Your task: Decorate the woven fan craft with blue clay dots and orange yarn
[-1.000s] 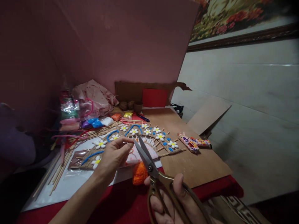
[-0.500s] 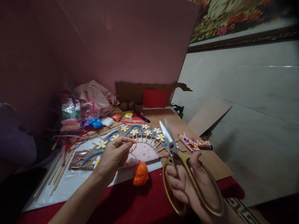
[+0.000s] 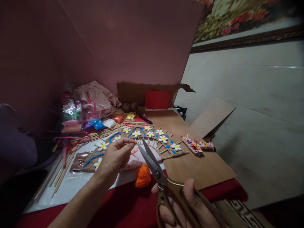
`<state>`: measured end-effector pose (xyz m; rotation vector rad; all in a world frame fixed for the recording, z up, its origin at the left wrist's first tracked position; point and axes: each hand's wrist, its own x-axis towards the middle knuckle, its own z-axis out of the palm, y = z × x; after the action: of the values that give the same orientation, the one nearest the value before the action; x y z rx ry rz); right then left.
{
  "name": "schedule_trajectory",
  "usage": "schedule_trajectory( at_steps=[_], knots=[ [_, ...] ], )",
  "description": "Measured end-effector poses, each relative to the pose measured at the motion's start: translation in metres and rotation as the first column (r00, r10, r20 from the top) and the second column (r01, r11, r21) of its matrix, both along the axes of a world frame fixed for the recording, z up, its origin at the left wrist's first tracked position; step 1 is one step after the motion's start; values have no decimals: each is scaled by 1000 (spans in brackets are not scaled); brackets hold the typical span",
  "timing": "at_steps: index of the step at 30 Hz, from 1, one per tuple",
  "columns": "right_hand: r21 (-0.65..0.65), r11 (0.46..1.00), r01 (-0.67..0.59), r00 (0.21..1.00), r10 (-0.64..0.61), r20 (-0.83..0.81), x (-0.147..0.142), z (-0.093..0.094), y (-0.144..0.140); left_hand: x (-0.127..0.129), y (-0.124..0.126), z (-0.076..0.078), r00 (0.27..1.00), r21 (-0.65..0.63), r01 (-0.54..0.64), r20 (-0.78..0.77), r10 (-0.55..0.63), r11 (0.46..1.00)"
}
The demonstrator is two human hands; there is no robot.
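My left hand (image 3: 114, 160) pinches the end of a thin orange yarn strand (image 3: 134, 142) between thumb and fingers, above a fan-shaped woven piece (image 3: 147, 139) set with white flowers and blue dots. The strand hangs down toward an orange yarn ball (image 3: 142, 176) on the red tabletop. My right hand (image 3: 182, 209) grips gold-handled scissors (image 3: 154, 166) at the bottom edge. Their blades are slightly parted and point up-left, with the tips close to the pinched strand.
A brown board (image 3: 194, 164) lies under the fan's right side, with a small beaded piece (image 3: 197, 145) on it. Wooden sticks (image 3: 59, 174), pipe cleaners (image 3: 71, 139), clay packets (image 3: 99, 124) and a plastic bag (image 3: 71, 109) crowd the left. A cardboard sheet (image 3: 211, 115) leans by the white wall.
My right hand swung the scissors away to the right and upright, then brought them back down-left to the strand. My left hand kept its pinch nearly still.
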<state>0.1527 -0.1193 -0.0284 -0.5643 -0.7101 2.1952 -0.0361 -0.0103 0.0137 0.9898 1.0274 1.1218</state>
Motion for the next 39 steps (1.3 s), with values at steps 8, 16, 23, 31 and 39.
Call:
schedule_trajectory(
  at_steps=[8, 16, 23, 31, 39],
  knots=[
    [-86, 995, 44, 999, -45, -9, -2, 6, -2, -1, 0, 0, 1000, -3, 0, 8, 0, 1000],
    [-123, 985, 125, 990, -131, -42, -7, 7, -5, 0, 1, -2, 998, 21, -20, -56, 21, 1000],
    [-102, 992, 78, 996, -81, -30, -6, 6, 4, 1, -5, 1, 987, 40, 75, -143, -69, 996],
    [0, 908, 420, 907, -419, 29, 7, 25, 26, -3, -1, -2, 987, -66, 159, -9, -159, 985],
    [-101, 978, 183, 983, -184, 1, 3, 10, -2, -3, 2, 0, 993, -85, 109, 43, -106, 990]
  ],
)
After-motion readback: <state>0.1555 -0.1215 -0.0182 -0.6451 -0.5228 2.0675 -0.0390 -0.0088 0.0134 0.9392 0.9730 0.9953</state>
